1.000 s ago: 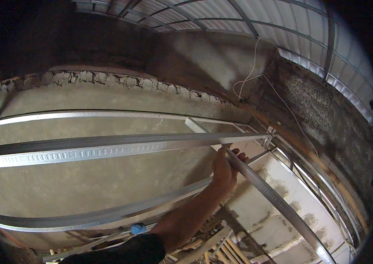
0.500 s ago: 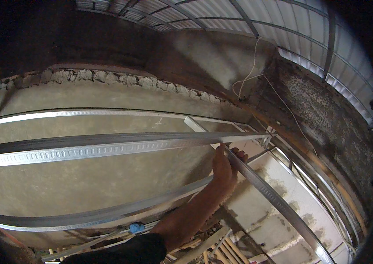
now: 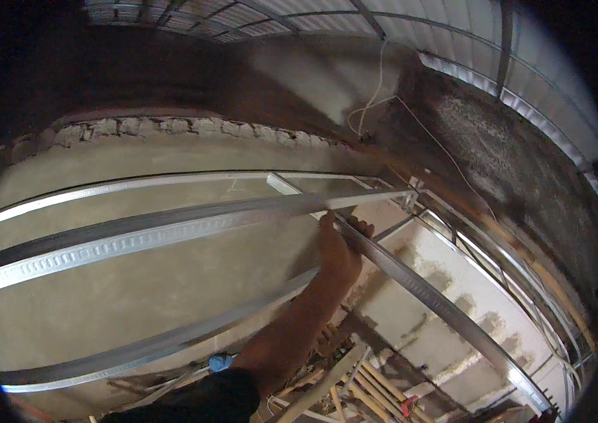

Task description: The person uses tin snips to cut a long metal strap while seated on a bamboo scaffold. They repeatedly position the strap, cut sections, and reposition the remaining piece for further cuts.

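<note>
A slotted metal channel (image 3: 415,282) is held aloft, slanting from the upper middle of the view down toward the lower right. It is gripped near its upper part by the left hand (image 3: 344,250), which is clamped around it, thumb to the left and fingers curled at the right. The state of the right hand cannot be told from this view.

Just above the grip, the held piece is crossed by a long metal channel (image 3: 137,243) running in from the left — the held piece's pale upper end is seen beyond it, though whether the two touch cannot be told. Farther back, a thin metal strip (image 3: 101,187) is set along the plastered wall (image 3: 137,296). Below, a lower channel (image 3: 165,344) is partly hidden behind the bare forearm (image 3: 292,338), which is covered by a dark sleeve (image 3: 207,402) at its lower end.

Beside the sleeve a small blue object (image 3: 220,362) is seen. Beneath, wooden lengths (image 3: 376,395) are heaped together, with a red item (image 3: 409,405) among them. At the right, a white, grey-patched surface (image 3: 411,335) is cut across by the held channel. Higher up, a pale cable (image 3: 383,67) is hung below the corrugated roof (image 3: 447,21).
</note>
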Available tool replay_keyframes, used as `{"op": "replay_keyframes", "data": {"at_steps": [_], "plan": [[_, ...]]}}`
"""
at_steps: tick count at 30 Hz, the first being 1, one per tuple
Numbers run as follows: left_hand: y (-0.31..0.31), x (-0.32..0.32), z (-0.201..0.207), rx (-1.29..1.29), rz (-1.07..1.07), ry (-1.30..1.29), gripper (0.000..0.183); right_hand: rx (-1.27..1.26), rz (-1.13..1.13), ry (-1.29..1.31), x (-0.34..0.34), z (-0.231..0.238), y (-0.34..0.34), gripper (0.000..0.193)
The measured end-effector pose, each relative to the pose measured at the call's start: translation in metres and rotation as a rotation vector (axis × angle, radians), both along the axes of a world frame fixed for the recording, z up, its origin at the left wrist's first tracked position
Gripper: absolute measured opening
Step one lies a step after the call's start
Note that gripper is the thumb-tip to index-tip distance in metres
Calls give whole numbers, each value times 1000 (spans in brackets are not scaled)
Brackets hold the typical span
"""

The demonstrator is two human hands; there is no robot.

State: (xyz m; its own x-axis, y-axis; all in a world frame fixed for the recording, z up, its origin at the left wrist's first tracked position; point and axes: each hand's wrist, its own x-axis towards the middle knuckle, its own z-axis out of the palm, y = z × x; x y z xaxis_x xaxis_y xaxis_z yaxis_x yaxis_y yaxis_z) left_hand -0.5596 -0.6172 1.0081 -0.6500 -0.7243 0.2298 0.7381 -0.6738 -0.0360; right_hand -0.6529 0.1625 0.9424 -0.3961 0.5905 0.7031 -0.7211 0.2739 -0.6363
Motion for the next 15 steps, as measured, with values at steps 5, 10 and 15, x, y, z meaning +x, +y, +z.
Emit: {"op": "replay_keyframes", "data": {"at_steps": [5,10,15], "plan": [[-8,-13,-10,-6,77,-94,38,109,-74,-111,-18,-8,43,46],[-64,-25,-59,-273,23,-9,32,-281,82,-302,-13,-3,17,53],[-197,-19,-121,-636,342,-319,32,-329,253,-63,26,11,-107,28]]}}
